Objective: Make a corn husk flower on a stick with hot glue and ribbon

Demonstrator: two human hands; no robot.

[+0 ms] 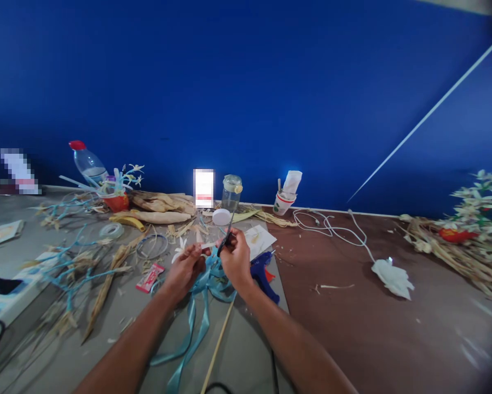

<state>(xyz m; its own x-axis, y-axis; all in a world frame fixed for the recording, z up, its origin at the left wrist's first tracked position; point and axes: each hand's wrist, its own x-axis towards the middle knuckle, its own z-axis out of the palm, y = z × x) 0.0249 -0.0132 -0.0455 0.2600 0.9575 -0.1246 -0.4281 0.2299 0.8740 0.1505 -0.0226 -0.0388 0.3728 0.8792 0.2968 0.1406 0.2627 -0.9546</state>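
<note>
My right hand (238,260) is closed round a pair of dark scissors (228,232), blades pointing up and away. Close beside it, my left hand (186,268) pinches a small pale strip (208,247), whose material I cannot make out. A white flower shape (180,247) shows just behind the left fingers. Beneath both hands lies a light blue ribbon (204,314), its loose ends trailing toward me. A blue glue gun (264,276) rests right of my right hand. Left of my left hand is a red packet (150,278).
Dried husks (163,205) lie along the wall beside a glass jar (231,191) and a lit phone (203,189). Blue-wrapped stems (71,279) and a power strip (19,293) are on the left. A paper cup (284,203) and white cable (331,227) stand right of centre.
</note>
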